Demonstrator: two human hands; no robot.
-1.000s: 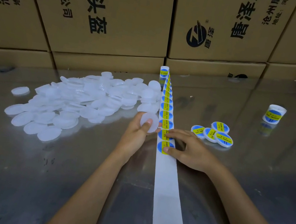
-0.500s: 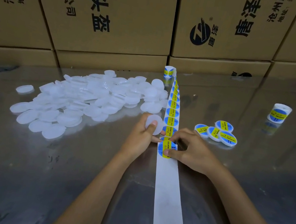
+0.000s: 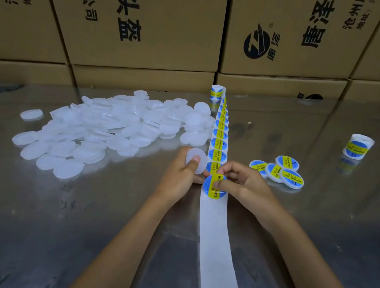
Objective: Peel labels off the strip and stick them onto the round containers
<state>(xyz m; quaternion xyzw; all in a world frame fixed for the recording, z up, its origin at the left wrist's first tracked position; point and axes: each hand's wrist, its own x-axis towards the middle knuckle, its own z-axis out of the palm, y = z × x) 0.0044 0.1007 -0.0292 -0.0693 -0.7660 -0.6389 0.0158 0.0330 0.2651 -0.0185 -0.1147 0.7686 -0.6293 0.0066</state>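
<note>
A long white backing strip [image 3: 215, 242] runs down the middle of the steel table, with several round blue-and-yellow labels on its far part. My right hand [image 3: 245, 188] pinches the nearest label [image 3: 211, 188] between thumb and forefinger, its edge lifted off the strip. My left hand [image 3: 179, 179] grips one round white container [image 3: 200, 159], thumb on its flat face, just left of the strip. A heap of unlabelled white containers [image 3: 101, 130] lies to the left. Labelled containers [image 3: 279, 170] sit right of the strip.
The strip leads back to a label roll [image 3: 217, 93] standing by the cardboard boxes [image 3: 134, 15] that wall the far edge. A second label roll [image 3: 357, 146] stands at the far right. One stray white container [image 3: 31, 114] lies far left on the steel table [image 3: 50, 233].
My right hand has gone from resting on the strip to pinching the nearest label and lifting its edge. My left hand still holds the white container beside the strip.
</note>
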